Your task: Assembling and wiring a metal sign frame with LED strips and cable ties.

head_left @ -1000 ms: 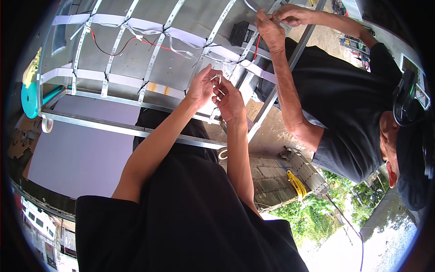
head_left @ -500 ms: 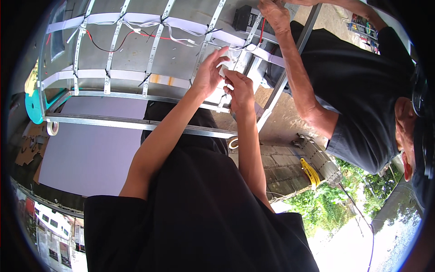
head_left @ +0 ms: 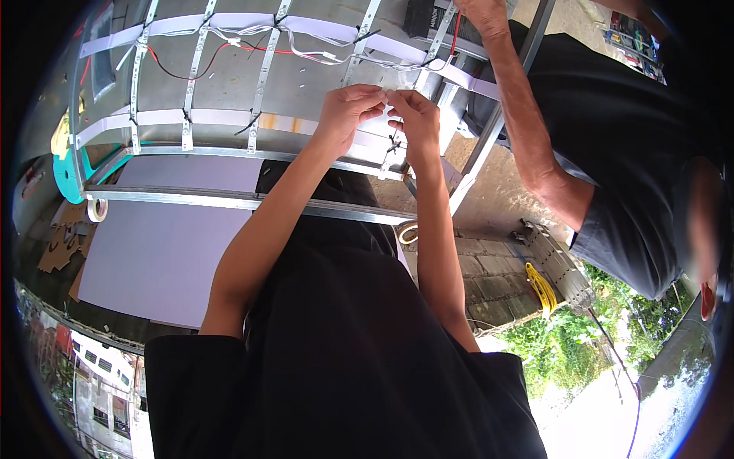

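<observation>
Both my hands meet over the metal frame, fingertips almost touching. Between them is a small whitish piece (head_left: 386, 96), too small to tell its kind. My left hand (head_left: 342, 116) is closed in a pinch at its left side. From the right, my right hand (head_left: 417, 121) pinches it too, the other fingers curled. Just beyond the hands run white strips with light modules (head_left: 264, 80), fixed to pale crossbars (head_left: 176, 29) by black cable ties. White wires (head_left: 306, 55) and a red-and-black wire (head_left: 200, 74) trail along the upper crossbar.
At right, a co-worker's arm (head_left: 527, 138) reaches over the frame's metal side bar (head_left: 497, 122). A front metal rail (head_left: 183, 197) crosses below my forearms. Tape rolls (head_left: 408, 232) hang by it, with a teal reel (head_left: 67, 177) at left. A white sheet (head_left: 160, 252) lies beneath.
My left hand has turned from spread fingers to a pinch, meeting the right at the whitish piece. The right hand has risen slightly. The view has shifted a little.
</observation>
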Action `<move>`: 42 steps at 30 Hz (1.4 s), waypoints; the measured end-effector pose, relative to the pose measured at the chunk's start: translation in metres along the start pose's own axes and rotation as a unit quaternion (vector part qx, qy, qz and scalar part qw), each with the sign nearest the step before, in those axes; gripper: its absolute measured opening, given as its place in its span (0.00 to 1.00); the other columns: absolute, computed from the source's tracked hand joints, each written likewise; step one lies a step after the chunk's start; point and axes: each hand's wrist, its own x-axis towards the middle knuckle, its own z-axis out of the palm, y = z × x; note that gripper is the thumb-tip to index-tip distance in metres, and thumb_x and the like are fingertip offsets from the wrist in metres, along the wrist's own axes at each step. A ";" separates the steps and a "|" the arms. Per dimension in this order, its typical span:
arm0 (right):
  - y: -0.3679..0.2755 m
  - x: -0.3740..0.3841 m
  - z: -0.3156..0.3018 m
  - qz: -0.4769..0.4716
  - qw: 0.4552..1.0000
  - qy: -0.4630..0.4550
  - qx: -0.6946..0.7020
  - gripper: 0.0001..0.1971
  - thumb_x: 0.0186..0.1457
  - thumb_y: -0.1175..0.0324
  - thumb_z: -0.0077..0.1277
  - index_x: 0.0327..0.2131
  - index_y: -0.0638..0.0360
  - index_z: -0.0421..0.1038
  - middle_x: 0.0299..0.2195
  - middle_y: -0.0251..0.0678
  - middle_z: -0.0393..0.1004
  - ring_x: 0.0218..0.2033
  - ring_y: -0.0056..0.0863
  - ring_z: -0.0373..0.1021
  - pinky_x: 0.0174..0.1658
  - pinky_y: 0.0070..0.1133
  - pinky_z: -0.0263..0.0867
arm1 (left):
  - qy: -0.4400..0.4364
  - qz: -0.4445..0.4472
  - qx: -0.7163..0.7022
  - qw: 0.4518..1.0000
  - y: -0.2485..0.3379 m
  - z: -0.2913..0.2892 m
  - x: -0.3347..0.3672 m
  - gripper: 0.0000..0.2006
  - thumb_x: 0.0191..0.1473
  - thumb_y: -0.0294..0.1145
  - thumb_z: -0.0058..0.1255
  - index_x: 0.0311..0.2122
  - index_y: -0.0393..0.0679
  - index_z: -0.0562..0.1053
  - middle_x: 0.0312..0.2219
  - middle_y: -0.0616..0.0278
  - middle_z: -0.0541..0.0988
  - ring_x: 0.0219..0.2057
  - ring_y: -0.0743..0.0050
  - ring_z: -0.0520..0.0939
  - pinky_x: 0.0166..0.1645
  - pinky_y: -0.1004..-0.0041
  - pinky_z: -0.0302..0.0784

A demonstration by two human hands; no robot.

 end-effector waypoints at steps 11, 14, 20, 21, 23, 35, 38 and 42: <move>-0.003 0.015 -0.014 -0.122 0.972 0.054 -0.195 0.13 0.58 0.64 0.58 0.41 0.64 0.77 0.31 0.37 0.79 0.29 0.26 0.76 0.33 0.23 0.72 | 0.133 0.030 -0.060 0.989 -0.018 0.028 0.023 0.11 0.54 0.20 0.56 0.44 0.32 0.76 0.34 0.56 0.81 0.34 0.69 0.82 0.42 0.68 0.84; -0.009 0.022 -0.015 -0.217 0.928 0.079 -0.292 0.10 0.54 0.69 0.56 0.40 0.57 0.80 0.30 0.45 0.79 0.30 0.37 0.78 0.35 0.29 0.72 | 0.155 0.024 -0.058 0.986 -0.022 0.035 0.028 0.13 0.56 0.19 0.55 0.47 0.33 0.75 0.36 0.56 0.79 0.37 0.66 0.81 0.48 0.63 0.85; -0.014 0.046 -0.017 -0.307 0.854 0.066 -0.415 0.09 0.53 0.69 0.55 0.38 0.53 0.81 0.31 0.45 0.80 0.32 0.44 0.78 0.38 0.33 0.73 | 0.177 0.000 -0.084 0.981 -0.026 0.042 0.036 0.10 0.56 0.18 0.53 0.44 0.33 0.74 0.36 0.55 0.77 0.36 0.65 0.80 0.47 0.61 0.86; -0.014 0.049 -0.018 -0.315 0.855 0.061 -0.407 0.09 0.53 0.68 0.55 0.38 0.51 0.81 0.31 0.46 0.80 0.33 0.46 0.78 0.38 0.33 0.73 | 0.180 -0.005 -0.088 0.980 -0.027 0.042 0.038 0.09 0.56 0.18 0.52 0.44 0.33 0.74 0.36 0.56 0.77 0.37 0.65 0.80 0.47 0.61 0.86; -0.015 0.052 -0.018 -0.316 0.848 0.055 -0.422 0.09 0.53 0.68 0.55 0.38 0.51 0.81 0.31 0.47 0.80 0.33 0.46 0.78 0.38 0.33 0.73 | 0.186 -0.012 -0.094 0.978 -0.026 0.045 0.038 0.09 0.57 0.18 0.52 0.43 0.33 0.73 0.36 0.56 0.77 0.37 0.65 0.80 0.48 0.61 0.86; -0.023 0.062 -0.015 -0.326 0.819 0.009 -0.471 0.08 0.55 0.68 0.54 0.35 0.60 0.80 0.34 0.49 0.79 0.37 0.50 0.76 0.40 0.36 0.73 | 0.135 0.072 -0.095 0.984 -0.056 0.019 0.080 0.05 0.54 0.16 0.51 0.36 0.34 0.76 0.34 0.54 0.78 0.35 0.62 0.82 0.42 0.66 0.85; -0.020 0.071 -0.019 -0.339 0.801 0.014 -0.493 0.08 0.55 0.67 0.55 0.35 0.58 0.81 0.34 0.48 0.80 0.37 0.49 0.77 0.40 0.36 0.73 | 0.104 0.076 -0.069 0.989 -0.065 0.017 0.090 0.08 0.56 0.18 0.51 0.42 0.37 0.74 0.36 0.58 0.78 0.38 0.69 0.80 0.47 0.64 0.83; -0.030 0.059 -0.014 -0.321 0.796 0.015 -0.514 0.08 0.55 0.68 0.55 0.35 0.57 0.81 0.34 0.48 0.80 0.36 0.50 0.76 0.39 0.36 0.73 | 0.138 0.063 -0.042 0.988 -0.068 0.022 0.090 0.07 0.55 0.17 0.51 0.39 0.38 0.75 0.35 0.59 0.78 0.36 0.67 0.80 0.44 0.64 0.84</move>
